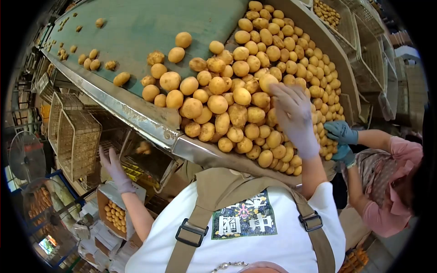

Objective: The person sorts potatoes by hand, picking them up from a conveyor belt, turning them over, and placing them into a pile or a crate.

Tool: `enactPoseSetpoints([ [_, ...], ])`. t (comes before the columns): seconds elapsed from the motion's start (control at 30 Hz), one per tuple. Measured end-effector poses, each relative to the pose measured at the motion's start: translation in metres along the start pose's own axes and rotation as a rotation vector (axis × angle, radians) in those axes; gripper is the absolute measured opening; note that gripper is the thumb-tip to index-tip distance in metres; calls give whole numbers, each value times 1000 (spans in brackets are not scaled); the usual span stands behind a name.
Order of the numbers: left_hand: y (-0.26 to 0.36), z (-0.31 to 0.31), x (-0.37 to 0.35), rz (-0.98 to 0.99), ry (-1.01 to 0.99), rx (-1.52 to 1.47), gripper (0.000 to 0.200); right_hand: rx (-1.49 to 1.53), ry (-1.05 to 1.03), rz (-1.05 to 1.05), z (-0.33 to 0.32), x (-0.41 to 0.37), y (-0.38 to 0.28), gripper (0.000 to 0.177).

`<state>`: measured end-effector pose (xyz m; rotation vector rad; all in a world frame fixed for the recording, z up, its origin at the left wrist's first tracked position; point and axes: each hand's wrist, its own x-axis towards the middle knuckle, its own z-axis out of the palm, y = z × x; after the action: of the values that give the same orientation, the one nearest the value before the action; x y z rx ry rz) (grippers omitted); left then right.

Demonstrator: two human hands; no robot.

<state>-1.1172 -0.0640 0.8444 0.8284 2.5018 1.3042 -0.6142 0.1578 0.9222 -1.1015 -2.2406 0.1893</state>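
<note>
A big heap of round yellow-tan potatoes (239, 116) fills the lower end of the sorting table; some have rough brown skin. My right hand (292, 107), in a pale glove, is over the heap. Its fingertips close on one potato (267, 82) at the top, and the palm side is hidden. Away from the heap, my left hand (114, 172), gloved too, reaches out past the table's metal edge (132, 116). Its fingers are spread with nothing in them, close to a beige plastic crate (79, 143).
Scattered potatoes lie on the green belt (145, 27). A co-worker's blue-gloved hands (341, 132) work at the heap's right side. Crates (375, 59) line the far right. At lower left stands a box of potatoes (114, 216), near two fans (27, 154).
</note>
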Motion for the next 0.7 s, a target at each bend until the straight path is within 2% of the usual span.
enactPoseSetpoints([
  [0.03,57,14,-1,30,57,-31,52,-52,-54,-128,2,21,-8,36],
  [0.07,87,25,3,214,-8,-53,55,-142,-130,-215,14,30,-7,33],
  [0.13,141,54,3,481,-164,-220,45,-239,-209,-230,46,33,6,31],
  [0.17,177,66,-11,523,-225,-182,37,-258,-324,-139,48,40,5,32],
  [0.2,215,76,-27,729,-342,-60,29,-278,-441,-50,49,46,3,34],
  [0.23,242,89,-40,914,-558,-71,20,-296,-561,41,50,50,2,35],
  [0.27,259,106,-51,1177,-716,-63,31,-191,-488,76,53,47,7,35],
  [0.33,270,142,-84,1308,-943,90,31,17,-336,145,61,32,22,33],
  [0.4,275,173,-98,1536,-1095,516,33,459,-115,272,45,19,18,30],
  [0.47,277,194,-107,1532,-1253,717,33,902,24,569,31,5,18,31],
  [0.53,289,201,-115,1527,-1392,883,33,1234,153,615,14,-5,29,31],
  [0.6,307,203,-115,1528,-1480,1018,34,1238,270,717,-1,-11,16,24],
  [0.63,296,209,-111,1510,-1418,906,29,1177,262,735,-1,-19,17,20],
  [0.7,288,219,-102,1552,-1438,835,27,1066,262,735,3,-38,22,18],
])
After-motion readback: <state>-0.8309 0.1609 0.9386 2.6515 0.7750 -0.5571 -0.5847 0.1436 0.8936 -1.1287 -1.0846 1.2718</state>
